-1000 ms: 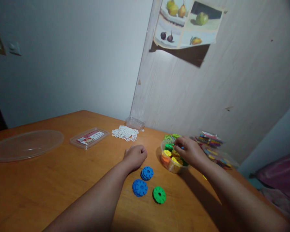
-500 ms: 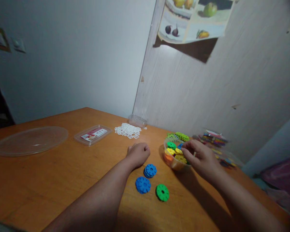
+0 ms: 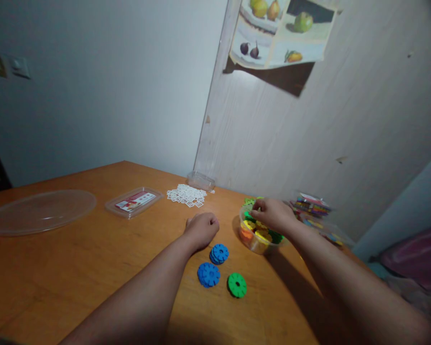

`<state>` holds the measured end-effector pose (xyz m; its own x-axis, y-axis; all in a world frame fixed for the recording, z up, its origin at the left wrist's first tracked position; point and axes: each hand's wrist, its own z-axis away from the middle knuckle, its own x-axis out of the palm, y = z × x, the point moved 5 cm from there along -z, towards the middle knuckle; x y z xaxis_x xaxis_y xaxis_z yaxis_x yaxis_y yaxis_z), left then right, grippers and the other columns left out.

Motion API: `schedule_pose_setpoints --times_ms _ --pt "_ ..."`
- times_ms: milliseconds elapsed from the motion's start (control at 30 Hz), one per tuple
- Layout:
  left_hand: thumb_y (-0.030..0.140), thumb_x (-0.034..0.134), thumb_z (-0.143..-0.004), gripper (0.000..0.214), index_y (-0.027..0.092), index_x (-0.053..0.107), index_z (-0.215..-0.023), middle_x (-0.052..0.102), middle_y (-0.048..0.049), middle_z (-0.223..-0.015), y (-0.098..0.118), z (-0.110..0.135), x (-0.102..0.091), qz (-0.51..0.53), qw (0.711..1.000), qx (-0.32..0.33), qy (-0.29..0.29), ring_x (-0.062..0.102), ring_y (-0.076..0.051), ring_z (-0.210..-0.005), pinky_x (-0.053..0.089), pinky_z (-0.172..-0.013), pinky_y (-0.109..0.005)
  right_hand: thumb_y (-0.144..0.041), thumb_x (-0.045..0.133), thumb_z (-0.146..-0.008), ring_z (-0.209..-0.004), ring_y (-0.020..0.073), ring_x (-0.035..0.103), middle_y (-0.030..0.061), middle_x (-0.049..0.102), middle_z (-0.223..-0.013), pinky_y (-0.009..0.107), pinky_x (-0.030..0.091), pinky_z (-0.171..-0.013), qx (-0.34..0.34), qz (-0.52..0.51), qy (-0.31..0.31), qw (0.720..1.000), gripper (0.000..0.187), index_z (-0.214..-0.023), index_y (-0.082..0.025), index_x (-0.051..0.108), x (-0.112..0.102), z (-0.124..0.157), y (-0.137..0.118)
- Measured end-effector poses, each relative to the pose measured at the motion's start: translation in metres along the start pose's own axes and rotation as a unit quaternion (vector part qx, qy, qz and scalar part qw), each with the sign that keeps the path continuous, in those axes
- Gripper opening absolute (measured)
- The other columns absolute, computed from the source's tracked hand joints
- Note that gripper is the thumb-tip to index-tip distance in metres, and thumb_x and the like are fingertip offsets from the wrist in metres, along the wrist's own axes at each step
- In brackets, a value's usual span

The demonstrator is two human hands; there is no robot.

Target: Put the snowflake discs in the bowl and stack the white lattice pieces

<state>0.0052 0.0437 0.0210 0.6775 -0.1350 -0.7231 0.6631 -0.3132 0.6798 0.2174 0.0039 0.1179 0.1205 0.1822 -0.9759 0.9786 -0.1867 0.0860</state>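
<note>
My right hand reaches over a clear plastic tub of notched plastic discs. Its thumb and fingers are drawn together at a green disc by the tub's far left side. Whether they grip that disc is hidden. Yellow discs and orange ones lie lower in the tub. My left hand rests on the table as a loose fist, with nothing visible in it. Close below it are two small stacks of blue discs, one nearer the hand and one lower. A green disc pile lies to their right.
White lattice pieces are heaped before a clear box at the wall. A labelled lid and a large oval clear lid lie to the left. Light-green pieces lie behind the tub; colourful packages stand right.
My right hand has moved left and farther over the tub, from its right side to the green disc. My left hand stays put on the table. The whole view has shifted slightly.
</note>
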Motion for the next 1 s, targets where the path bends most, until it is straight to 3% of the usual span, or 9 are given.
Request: schedule_pose_setpoints --times_ms 200,467,633,733,800,867,1000 --pt "0.031 0.052 -0.083 0.018 0.022 0.067 -0.078 0.072 -0.0016 -0.086 0.001 -0.001 0.0 -0.009 1.0 0.015 -0.001 0.061 -0.019 -0.081 0.038 -0.068 -0.027 -0.054 0.058 -0.08 -0.092 0.0277 0.067 0.0104 0.074 -0.101 0.031 0.043 -0.065 0.002 0.042 -0.039 0.998 0.038 -0.1 -0.026 0.074 0.01 -0.01 -0.013" --pt "0.03 0.051 -0.083 0.018 0.023 0.066 -0.078 0.072 -0.0013 -0.083 -0.001 -0.004 0.003 -0.019 1.0 0.018 0.001 0.062 -0.019 -0.079 0.038 -0.066 -0.028 -0.047 0.058 -0.079 -0.087 0.0268 0.068 0.0095 0.074 -0.096 0.03 0.042 -0.064 0.021 0.03 -0.039 0.999 0.032 -0.097 -0.025 0.073 0.012 -0.012 -0.001" --pt "0.029 0.052 -0.081 0.017 0.022 0.067 -0.078 0.072 -0.0013 -0.08 -0.002 -0.004 0.003 -0.014 1.0 0.01 -0.002 0.062 -0.019 -0.079 0.039 -0.067 -0.027 -0.044 0.053 -0.084 -0.077 0.0215 0.064 0.0072 0.072 -0.086 0.027 0.036 -0.059 0.027 -0.034 0.013 0.999 0.029 -0.093 -0.024 0.071 -0.001 -0.006 0.013" --pt "0.028 0.051 -0.082 0.017 0.023 0.067 -0.077 0.072 -0.001 -0.083 -0.002 -0.004 0.003 -0.017 1.0 0.015 0.002 0.062 -0.019 -0.08 0.04 -0.068 -0.028 -0.041 0.052 -0.085 -0.065 0.0166 0.057 0.0027 0.066 -0.072 0.025 0.033 -0.055 -0.006 -0.124 0.054 0.991 0.023 -0.082 -0.021 0.064 -0.01 0.017 0.013" --pt "0.029 0.051 -0.082 0.017 0.023 0.067 -0.078 0.073 -0.0008 -0.085 -0.002 -0.003 0.003 -0.018 1.0 0.017 0.003 0.063 -0.019 -0.081 0.04 -0.07 -0.028 -0.039 0.052 -0.085 -0.062 0.0139 0.053 -0.0001 0.061 -0.068 0.024 0.032 -0.055 -0.065 -0.202 0.044 0.976 0.021 -0.077 -0.021 0.06 -0.012 0.043 0.002" --pt "0.029 0.051 -0.082 0.017 0.024 0.067 -0.078 0.073 -0.0002 -0.086 -0.002 -0.003 0.003 -0.018 1.0 0.02 0.004 0.063 -0.019 -0.083 0.04 -0.071 -0.028 -0.038 0.052 -0.087 -0.064 0.0132 0.051 -0.0007 0.058 -0.067 0.024 0.033 -0.056 -0.12 -0.259 0.002 0.958 0.023 -0.073 -0.02 0.056 -0.01 0.075 -0.015" --pt "0.029 0.052 -0.08 0.016 0.023 0.067 -0.077 0.073 0.0001 -0.087 -0.002 -0.002 0.002 -0.016 1.0 0.025 0.008 0.063 -0.019 -0.083 0.04 -0.071 -0.028 -0.038 0.059 -0.085 -0.066 0.0134 0.051 0.0001 0.059 -0.073 0.024 0.034 -0.056 -0.138 -0.286 -0.117 0.941 0.019 -0.08 -0.02 0.059 0.012 0.129 -0.044"
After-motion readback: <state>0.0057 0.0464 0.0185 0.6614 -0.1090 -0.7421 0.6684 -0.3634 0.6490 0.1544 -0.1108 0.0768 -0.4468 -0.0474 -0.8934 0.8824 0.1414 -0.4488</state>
